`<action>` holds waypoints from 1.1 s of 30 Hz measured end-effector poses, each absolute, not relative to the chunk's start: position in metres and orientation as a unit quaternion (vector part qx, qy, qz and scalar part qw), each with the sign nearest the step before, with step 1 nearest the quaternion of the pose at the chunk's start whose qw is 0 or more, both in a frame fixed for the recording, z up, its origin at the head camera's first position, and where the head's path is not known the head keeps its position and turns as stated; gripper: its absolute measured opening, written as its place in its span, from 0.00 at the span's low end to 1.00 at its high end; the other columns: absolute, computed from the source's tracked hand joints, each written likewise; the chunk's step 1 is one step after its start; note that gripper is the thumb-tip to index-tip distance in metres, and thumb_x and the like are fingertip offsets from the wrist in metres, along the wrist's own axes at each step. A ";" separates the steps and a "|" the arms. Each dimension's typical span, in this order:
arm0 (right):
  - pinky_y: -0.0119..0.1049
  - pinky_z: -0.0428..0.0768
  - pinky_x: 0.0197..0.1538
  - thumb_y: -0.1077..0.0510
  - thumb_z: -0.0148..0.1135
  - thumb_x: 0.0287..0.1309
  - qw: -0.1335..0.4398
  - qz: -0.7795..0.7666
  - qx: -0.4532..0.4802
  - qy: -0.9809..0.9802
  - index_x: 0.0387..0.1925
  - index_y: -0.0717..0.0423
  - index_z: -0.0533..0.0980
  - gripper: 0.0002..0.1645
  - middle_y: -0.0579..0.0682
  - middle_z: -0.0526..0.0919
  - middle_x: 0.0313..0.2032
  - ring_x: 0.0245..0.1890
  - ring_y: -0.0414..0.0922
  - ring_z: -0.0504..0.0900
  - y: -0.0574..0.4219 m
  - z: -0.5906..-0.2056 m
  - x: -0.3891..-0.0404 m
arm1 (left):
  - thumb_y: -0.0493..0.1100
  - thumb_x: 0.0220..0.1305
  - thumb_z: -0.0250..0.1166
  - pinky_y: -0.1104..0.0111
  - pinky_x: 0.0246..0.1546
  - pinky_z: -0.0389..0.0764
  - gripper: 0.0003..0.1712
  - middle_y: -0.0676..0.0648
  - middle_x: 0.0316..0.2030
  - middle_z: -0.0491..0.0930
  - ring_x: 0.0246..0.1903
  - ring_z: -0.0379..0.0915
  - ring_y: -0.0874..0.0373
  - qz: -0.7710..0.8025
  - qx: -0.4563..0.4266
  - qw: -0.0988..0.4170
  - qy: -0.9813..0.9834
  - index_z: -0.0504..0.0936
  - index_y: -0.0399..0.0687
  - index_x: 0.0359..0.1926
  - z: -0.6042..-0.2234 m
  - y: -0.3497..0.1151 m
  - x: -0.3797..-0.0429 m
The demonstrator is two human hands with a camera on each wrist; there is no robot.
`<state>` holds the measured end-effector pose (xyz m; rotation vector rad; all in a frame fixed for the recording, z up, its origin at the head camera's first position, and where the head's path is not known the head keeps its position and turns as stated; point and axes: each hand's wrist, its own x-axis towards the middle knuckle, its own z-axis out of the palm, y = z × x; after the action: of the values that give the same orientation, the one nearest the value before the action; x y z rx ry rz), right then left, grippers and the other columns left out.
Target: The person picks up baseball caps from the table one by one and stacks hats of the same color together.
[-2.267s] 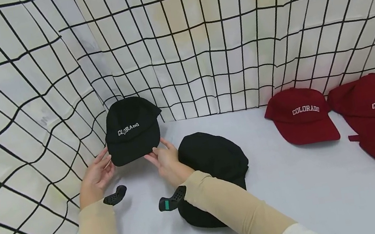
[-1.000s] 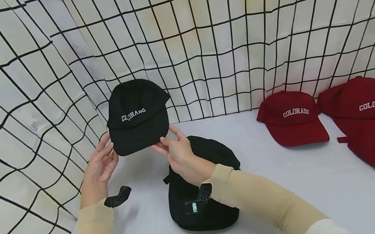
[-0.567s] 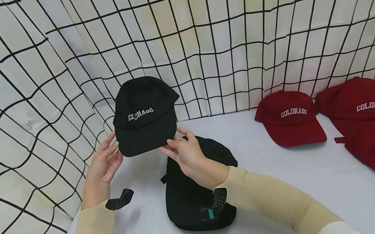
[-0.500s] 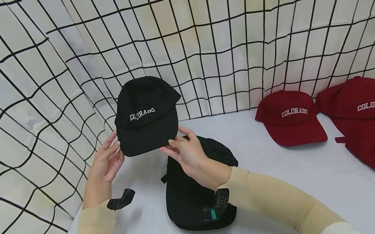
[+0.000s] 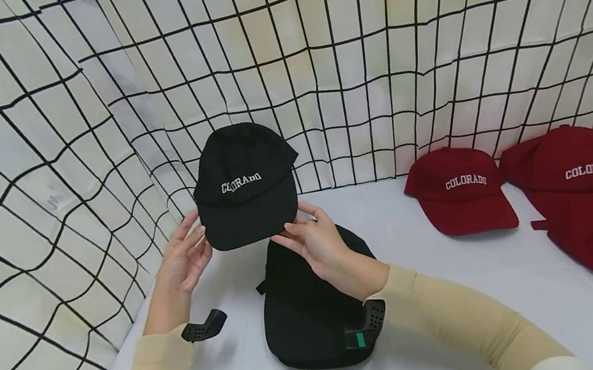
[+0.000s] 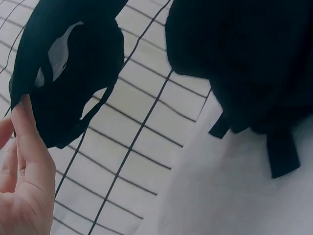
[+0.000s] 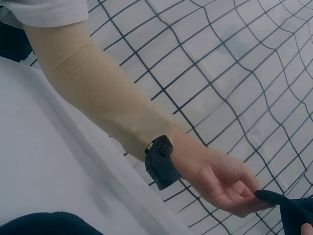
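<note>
Both hands hold a black baseball cap (image 5: 240,161) with white COLORADO lettering, raised above the table's far left part. My left hand (image 5: 184,267) pinches one side of its brim, and my right hand (image 5: 323,245) pinches the other. In the left wrist view the cap's hollow underside (image 6: 93,54) shows beside the left hand (image 6: 29,171). The right wrist view has the right hand (image 7: 227,186) gripping the brim's edge (image 7: 274,197). Beneath the right hand and wrist, a second black cap (image 5: 314,331) lies on the table, partly covered by them.
To the right lie several red COLORADO caps: one separate cap (image 5: 460,191), then overlapping ones (image 5: 572,161) reaching the frame's right edge. Black grid netting (image 5: 339,87) over white sheeting walls the back and left sides. White cloth (image 5: 432,267) covers the table.
The held black cap has come up off the far left corner and shifted right, with both hands still on its brim. More of the lower black cap shows now.
</note>
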<state>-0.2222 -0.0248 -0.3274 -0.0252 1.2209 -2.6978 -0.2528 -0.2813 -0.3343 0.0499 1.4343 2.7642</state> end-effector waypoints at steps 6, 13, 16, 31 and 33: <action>0.48 0.79 0.58 0.78 0.48 0.69 0.097 -0.908 -0.004 0.407 0.75 0.61 0.54 0.36 0.67 0.72 0.63 0.56 0.56 0.80 -0.010 -0.329 -0.218 | 0.29 0.76 0.53 0.75 0.31 0.81 0.21 0.49 0.40 0.83 0.32 0.80 0.61 0.883 0.024 0.009 0.468 0.88 0.56 0.48 -0.336 -0.266 -0.252; 0.44 0.82 0.55 0.78 0.48 0.69 0.105 -0.878 -0.043 0.466 0.79 0.56 0.51 0.42 0.65 0.70 0.65 0.54 0.51 0.81 0.015 -0.330 -0.225 | 0.30 0.77 0.53 0.76 0.33 0.80 0.24 0.51 0.42 0.82 0.33 0.78 0.62 0.866 0.019 0.014 0.499 0.74 0.56 0.66 -0.336 -0.252 -0.249; 0.42 0.83 0.53 0.78 0.49 0.69 0.115 -0.853 -0.067 0.505 0.81 0.52 0.49 0.45 0.64 0.69 0.67 0.52 0.48 0.82 0.029 -0.330 -0.232 | 0.30 0.77 0.52 0.76 0.34 0.80 0.31 0.51 0.41 0.82 0.33 0.78 0.63 0.856 0.033 0.014 0.516 0.63 0.52 0.75 -0.335 -0.248 -0.248; 0.44 0.83 0.52 0.71 0.53 0.73 0.106 -0.785 -0.102 0.602 0.80 0.52 0.55 0.40 0.63 0.69 0.66 0.44 0.42 0.83 0.075 -0.333 -0.248 | 0.28 0.77 0.50 0.75 0.35 0.82 0.27 0.50 0.41 0.80 0.34 0.78 0.62 0.847 0.065 0.040 0.526 0.83 0.66 0.57 -0.344 -0.233 -0.244; 0.44 0.83 0.52 0.71 0.53 0.72 0.107 -0.779 -0.103 0.609 0.80 0.50 0.55 0.41 0.62 0.69 0.66 0.45 0.42 0.83 0.078 -0.333 -0.249 | 0.28 0.77 0.50 0.75 0.35 0.82 0.27 0.49 0.41 0.80 0.34 0.79 0.62 0.843 0.068 0.040 0.533 0.81 0.64 0.60 -0.342 -0.232 -0.243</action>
<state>-0.2486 0.0779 -0.3326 -0.3019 1.7937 -2.2923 -0.2431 -0.2316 -0.3424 0.2081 1.6325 2.5819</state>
